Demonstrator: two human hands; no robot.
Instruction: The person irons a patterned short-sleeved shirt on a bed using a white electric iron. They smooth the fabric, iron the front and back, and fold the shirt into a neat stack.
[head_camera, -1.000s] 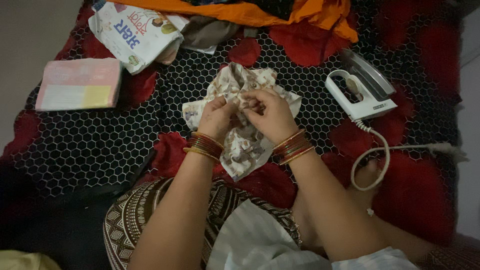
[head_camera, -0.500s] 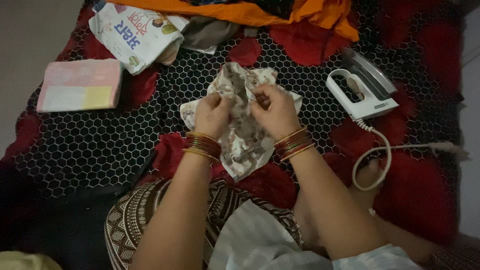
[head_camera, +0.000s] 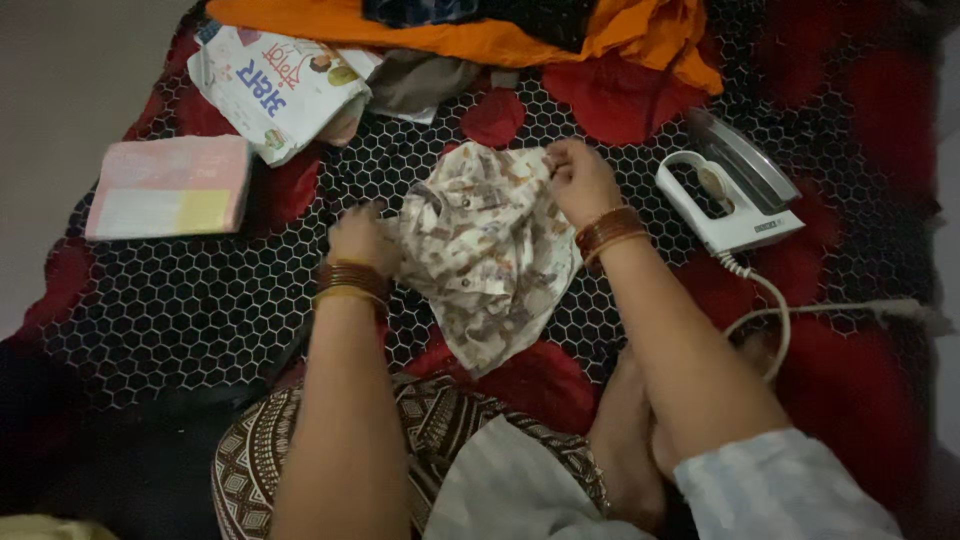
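Both hands have drawn apart since half a second ago, spreading the small printed garment (head_camera: 488, 250) that was bunched between them. Fingers of the left hand (head_camera: 360, 238) are closed on the garment's left edge; fingers of the right hand (head_camera: 578, 178) pinch its upper right corner. Stretched between them, the cream cloth with brown print lies over the black-and-red honeycomb blanket (head_camera: 180, 310), its lower end trailing toward the person's lap. Bangles (head_camera: 606, 231) ring both wrists. Just right of the right hand a white iron (head_camera: 735, 190) rests, its cord (head_camera: 770, 310) curling away. Farther left lie a folded pink cloth (head_camera: 168, 186) and a printed packet (head_camera: 278, 88); orange fabric (head_camera: 480, 30) lies along the top.
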